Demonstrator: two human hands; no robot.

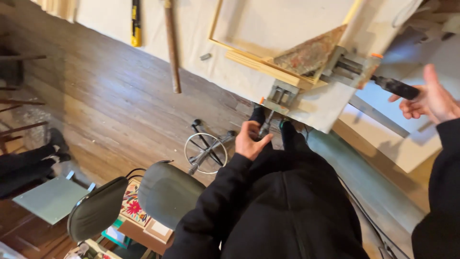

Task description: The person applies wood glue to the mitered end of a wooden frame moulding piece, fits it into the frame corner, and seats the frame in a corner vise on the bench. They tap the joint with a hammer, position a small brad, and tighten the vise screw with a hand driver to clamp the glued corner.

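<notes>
A wooden frame [268, 62] lies on a cloth-covered table [201, 38], its corner held in a metal corner clamp [311, 72] with a rusty triangular plate. My left hand [250, 140] is closed on the clamp's near screw handle [266, 125] below the table edge. My right hand [429, 98] is at the right with fingers spread, touching the end of the clamp's dark second handle [395, 87] without gripping it. Black sleeves cover both arms.
A grey swivel stool [165, 192] with a metal foot ring [206, 152] stands on the wooden floor at my left. A wooden stick [171, 45] and a yellow-black tool [136, 24] lie on the table. Another person's legs [28, 163] show at far left.
</notes>
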